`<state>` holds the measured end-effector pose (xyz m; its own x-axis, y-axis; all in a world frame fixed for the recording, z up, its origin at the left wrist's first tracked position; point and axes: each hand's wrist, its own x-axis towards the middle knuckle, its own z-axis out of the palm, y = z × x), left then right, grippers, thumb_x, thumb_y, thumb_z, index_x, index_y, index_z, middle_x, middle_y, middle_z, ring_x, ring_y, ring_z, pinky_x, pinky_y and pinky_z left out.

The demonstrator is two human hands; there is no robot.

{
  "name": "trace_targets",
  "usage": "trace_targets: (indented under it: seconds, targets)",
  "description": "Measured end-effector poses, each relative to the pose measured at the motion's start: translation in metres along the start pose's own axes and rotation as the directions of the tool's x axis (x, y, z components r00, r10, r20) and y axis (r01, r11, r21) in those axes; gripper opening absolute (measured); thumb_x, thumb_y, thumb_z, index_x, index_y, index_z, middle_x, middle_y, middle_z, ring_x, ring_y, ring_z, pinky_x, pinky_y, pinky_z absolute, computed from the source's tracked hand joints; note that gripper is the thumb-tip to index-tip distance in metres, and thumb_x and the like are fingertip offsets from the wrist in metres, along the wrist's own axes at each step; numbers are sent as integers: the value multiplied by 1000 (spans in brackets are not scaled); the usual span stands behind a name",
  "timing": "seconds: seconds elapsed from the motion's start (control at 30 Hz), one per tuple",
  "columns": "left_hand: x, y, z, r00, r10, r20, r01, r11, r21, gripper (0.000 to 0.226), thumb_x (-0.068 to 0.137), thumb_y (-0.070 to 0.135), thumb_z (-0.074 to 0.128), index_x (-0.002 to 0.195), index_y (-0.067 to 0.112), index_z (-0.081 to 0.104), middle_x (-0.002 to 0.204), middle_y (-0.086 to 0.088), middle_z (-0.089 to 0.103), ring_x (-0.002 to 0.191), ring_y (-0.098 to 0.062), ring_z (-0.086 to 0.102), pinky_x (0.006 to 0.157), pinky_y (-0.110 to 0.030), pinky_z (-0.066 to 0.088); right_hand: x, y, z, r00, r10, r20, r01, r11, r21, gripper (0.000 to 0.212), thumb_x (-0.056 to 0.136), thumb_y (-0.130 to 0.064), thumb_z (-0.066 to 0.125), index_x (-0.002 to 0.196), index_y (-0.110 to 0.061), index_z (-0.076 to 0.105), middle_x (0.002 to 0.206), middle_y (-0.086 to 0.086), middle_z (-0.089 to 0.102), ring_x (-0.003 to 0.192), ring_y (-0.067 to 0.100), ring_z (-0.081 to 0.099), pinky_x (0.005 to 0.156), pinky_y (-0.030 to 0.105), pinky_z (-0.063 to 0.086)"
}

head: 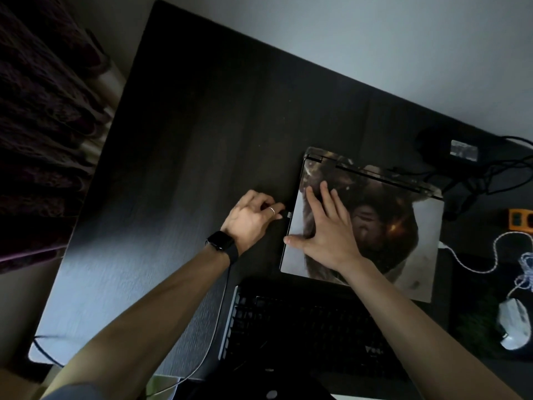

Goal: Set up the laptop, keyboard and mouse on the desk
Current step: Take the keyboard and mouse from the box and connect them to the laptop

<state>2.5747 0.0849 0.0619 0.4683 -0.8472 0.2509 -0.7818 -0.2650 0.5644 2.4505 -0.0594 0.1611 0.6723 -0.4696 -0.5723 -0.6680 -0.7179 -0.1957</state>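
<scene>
A closed laptop (pixel 403 226) with a picture printed on its lid lies on the dark desk (pixel 187 140), right of centre. My right hand (pixel 326 226) presses flat on the lid's left part, fingers spread. My left hand (pixel 253 217), with a ring and a black watch, pinches a small plug (pixel 288 214) at the laptop's left edge; its grey cable (pixel 213 327) trails toward me. A black keyboard (pixel 302 327) lies in front of the laptop. A white mouse (pixel 514 324) with a braided white cable (pixel 490 255) rests on a dark mat at the right.
A black power brick (pixel 452 151) with tangled black cables sits behind the laptop at the right. An orange object (pixel 520 219) lies at the right edge. A dark curtain (pixel 37 125) hangs left of the desk. A pale wall runs behind it.
</scene>
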Motion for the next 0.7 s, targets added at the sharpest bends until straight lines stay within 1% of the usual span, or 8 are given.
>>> trace_targets:
  seconds: [0.1,0.2,0.27,0.33,0.43,0.57,0.7]
  targets:
    - [-4,5,1,1000,3,13,-3,1000,-2,30,95,32,51,108,17,74,99,-7,65,89,-24,56,58,-33,56,0,0,0,1000,1,4,-1,1000,1,116,74,-74,66,158,-36,-5,165,-7,-22,152,20,-18,124,50,7]
    - [-2,2,2,1000,15,14,-15,1000,0,27,94,30,55,108,16,73,100,-6,65,95,-20,49,54,-32,56,0,0,1,1000,0,5,0,1000,-8,116,73,-74,66,157,-36,-5,165,-6,-21,152,20,-18,124,51,8]
    - [1,-1,3,999,51,19,-51,999,13,21,91,25,65,108,15,73,101,-6,66,97,-20,48,55,-32,56,1,0,1,1000,6,6,-6,1000,-11,116,73,-74,65,157,-36,-5,165,-6,-21,152,20,-18,124,52,8]
    - [4,-2,4,996,90,30,-90,996,19,23,86,20,74,108,14,73,102,-8,66,99,-21,47,58,-33,57,0,0,1,1000,8,11,-8,1000,-14,116,73,-74,65,158,-35,-4,165,-5,-20,152,20,-18,123,52,9]
    - [5,-6,4,993,112,38,-113,993,31,25,86,20,75,110,15,72,103,-8,66,98,-21,46,61,-34,58,1,0,0,1000,8,8,-8,1000,-8,116,73,-75,66,158,-35,-3,165,-5,-19,152,20,-17,123,52,9]
    - [3,-2,4,995,87,41,-87,996,4,28,82,18,78,110,16,72,104,-7,65,100,-21,46,57,-35,58,1,0,-1,1000,15,22,-15,1000,-5,117,72,-76,65,158,-35,-3,165,-6,-21,151,19,-19,124,52,8]
    - [6,-1,5,990,129,63,-131,991,33,33,76,15,82,108,14,72,103,-6,66,97,-21,47,63,-30,56,1,-1,-2,999,12,35,-12,1000,2,116,74,-74,66,158,-34,-4,165,-5,-21,151,19,-20,124,52,7]
